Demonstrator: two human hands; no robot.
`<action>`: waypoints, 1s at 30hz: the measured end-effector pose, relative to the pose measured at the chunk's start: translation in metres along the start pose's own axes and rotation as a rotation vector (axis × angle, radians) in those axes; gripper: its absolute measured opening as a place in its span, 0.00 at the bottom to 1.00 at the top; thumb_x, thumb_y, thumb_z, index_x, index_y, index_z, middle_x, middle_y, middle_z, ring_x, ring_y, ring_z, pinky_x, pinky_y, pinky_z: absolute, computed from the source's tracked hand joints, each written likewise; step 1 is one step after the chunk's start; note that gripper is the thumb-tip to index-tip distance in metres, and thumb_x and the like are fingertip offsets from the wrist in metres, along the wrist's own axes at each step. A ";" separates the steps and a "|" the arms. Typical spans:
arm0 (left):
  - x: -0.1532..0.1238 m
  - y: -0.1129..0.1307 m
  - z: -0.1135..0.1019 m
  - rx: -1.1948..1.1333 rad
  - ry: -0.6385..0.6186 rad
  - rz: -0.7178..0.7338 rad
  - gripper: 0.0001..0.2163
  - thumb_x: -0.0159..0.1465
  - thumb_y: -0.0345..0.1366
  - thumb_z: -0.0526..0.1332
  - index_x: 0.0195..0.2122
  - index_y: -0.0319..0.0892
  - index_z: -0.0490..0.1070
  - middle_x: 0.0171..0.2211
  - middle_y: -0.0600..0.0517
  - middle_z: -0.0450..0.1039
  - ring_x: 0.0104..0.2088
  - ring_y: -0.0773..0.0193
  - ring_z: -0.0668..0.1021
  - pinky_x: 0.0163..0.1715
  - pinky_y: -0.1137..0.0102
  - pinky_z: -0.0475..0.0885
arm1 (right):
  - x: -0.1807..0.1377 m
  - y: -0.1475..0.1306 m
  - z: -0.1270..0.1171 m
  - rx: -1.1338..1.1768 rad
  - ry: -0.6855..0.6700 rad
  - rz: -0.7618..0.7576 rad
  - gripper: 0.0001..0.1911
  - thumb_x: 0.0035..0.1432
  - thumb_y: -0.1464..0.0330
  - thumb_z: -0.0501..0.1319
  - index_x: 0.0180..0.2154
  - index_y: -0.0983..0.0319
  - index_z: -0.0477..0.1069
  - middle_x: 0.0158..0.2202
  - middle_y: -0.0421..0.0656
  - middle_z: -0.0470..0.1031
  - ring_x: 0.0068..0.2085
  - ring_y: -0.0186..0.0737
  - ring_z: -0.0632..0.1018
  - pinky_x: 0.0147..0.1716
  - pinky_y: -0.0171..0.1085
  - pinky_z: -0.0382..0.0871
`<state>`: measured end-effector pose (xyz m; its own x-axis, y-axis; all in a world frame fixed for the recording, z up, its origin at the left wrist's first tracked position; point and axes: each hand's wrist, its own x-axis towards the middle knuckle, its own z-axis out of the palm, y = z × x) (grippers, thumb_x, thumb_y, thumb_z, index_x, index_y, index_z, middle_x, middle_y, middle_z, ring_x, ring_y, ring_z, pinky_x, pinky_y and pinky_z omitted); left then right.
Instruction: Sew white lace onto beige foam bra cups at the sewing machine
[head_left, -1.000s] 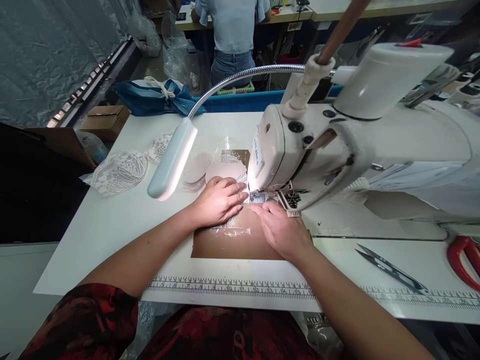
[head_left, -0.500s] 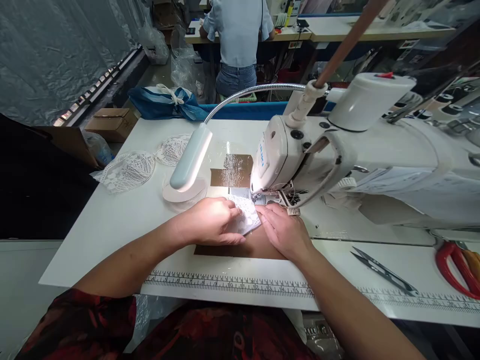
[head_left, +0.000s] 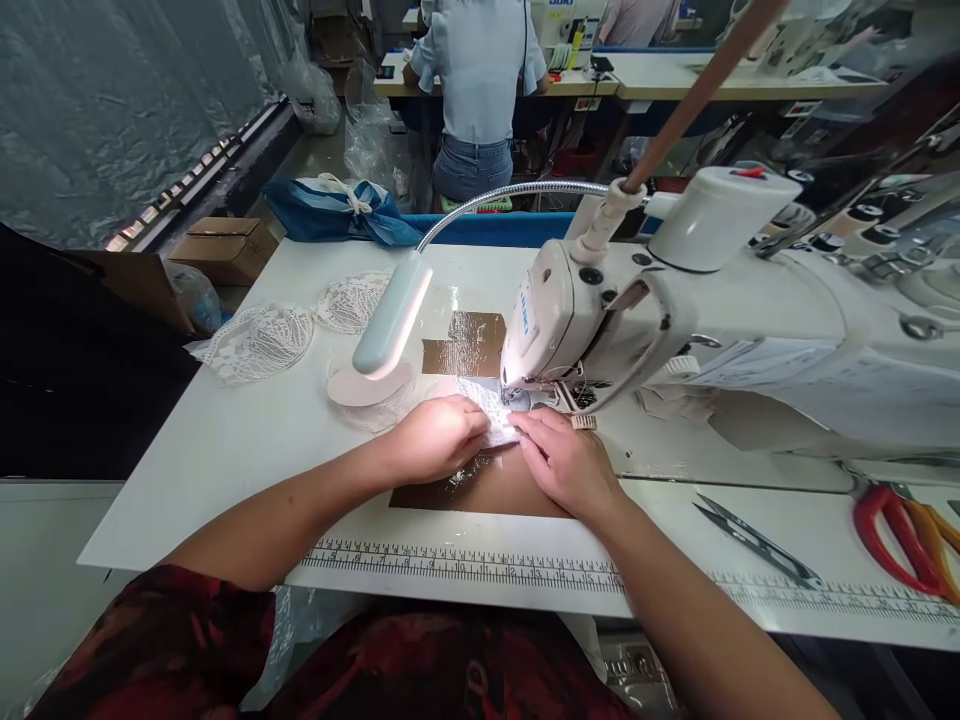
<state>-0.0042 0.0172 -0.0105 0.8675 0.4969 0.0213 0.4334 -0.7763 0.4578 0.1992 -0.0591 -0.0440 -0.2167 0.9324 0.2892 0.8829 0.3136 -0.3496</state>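
A small white lace piece (head_left: 498, 428) lies under the presser-foot area of a white sewing machine (head_left: 551, 315). My left hand (head_left: 441, 438) is closed on its left edge, thumb and fingers pinched together. From the other side, my right hand (head_left: 570, 462) grips the lace's right edge between thumb and forefinger, close to the needle. The fingertips of both hands are partly hidden by the cloth. Beneath the hands, brown tape (head_left: 450, 492) covers part of the tabletop.
A lamp (head_left: 394, 315) hangs over pale cup pieces (head_left: 367, 390). White lace cups (head_left: 259, 342) lie farther left. Thread snips (head_left: 757, 542) and red-handled scissors (head_left: 892, 540) rest at right. A printed ruler (head_left: 465, 568) lines the front edge. A person (head_left: 480, 90) sits ahead.
My left hand has drawn its fingers in, from lying over the lace to pinching its edge. The lace has turned slightly and shifted toward the needle. My right hand stays nearly in place.
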 end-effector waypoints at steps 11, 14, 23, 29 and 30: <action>0.006 -0.020 -0.010 -0.608 -0.071 -0.166 0.15 0.65 0.43 0.52 0.24 0.40 0.58 0.21 0.57 0.56 0.22 0.71 0.60 0.22 0.75 0.58 | 0.007 -0.005 0.001 0.134 -0.035 0.067 0.15 0.65 0.66 0.51 0.33 0.60 0.74 0.30 0.41 0.77 0.31 0.36 0.75 0.29 0.33 0.63; 0.008 -0.022 -0.008 -0.712 -0.045 -0.200 0.16 0.64 0.44 0.53 0.23 0.41 0.57 0.20 0.58 0.54 0.21 0.72 0.58 0.20 0.76 0.55 | 0.007 -0.005 0.001 0.151 -0.024 0.082 0.14 0.66 0.64 0.51 0.36 0.60 0.74 0.29 0.41 0.76 0.29 0.36 0.74 0.29 0.34 0.63; 0.008 -0.025 -0.005 -0.753 -0.050 -0.197 0.15 0.63 0.44 0.54 0.24 0.40 0.58 0.19 0.58 0.54 0.20 0.73 0.58 0.19 0.76 0.55 | 0.007 -0.005 0.008 0.057 0.018 0.040 0.11 0.64 0.69 0.52 0.38 0.60 0.74 0.36 0.42 0.78 0.32 0.36 0.76 0.29 0.33 0.64; 0.008 -0.025 -0.006 -0.789 -0.030 -0.219 0.16 0.62 0.45 0.55 0.23 0.41 0.57 0.19 0.58 0.55 0.20 0.73 0.58 0.20 0.76 0.54 | 0.003 -0.008 0.006 0.016 0.073 -0.007 0.16 0.64 0.59 0.54 0.41 0.63 0.72 0.35 0.45 0.77 0.30 0.37 0.75 0.28 0.35 0.65; 0.008 -0.025 -0.006 -0.781 -0.027 -0.228 0.16 0.62 0.45 0.55 0.23 0.41 0.57 0.19 0.58 0.55 0.20 0.73 0.58 0.20 0.76 0.54 | 0.003 -0.011 0.007 -0.043 0.086 -0.044 0.19 0.62 0.56 0.55 0.43 0.64 0.72 0.38 0.47 0.77 0.32 0.39 0.76 0.28 0.36 0.65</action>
<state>-0.0092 0.0432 -0.0169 0.7885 0.5928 -0.1639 0.3132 -0.1578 0.9365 0.1856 -0.0588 -0.0458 -0.2206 0.8985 0.3795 0.8909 0.3440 -0.2966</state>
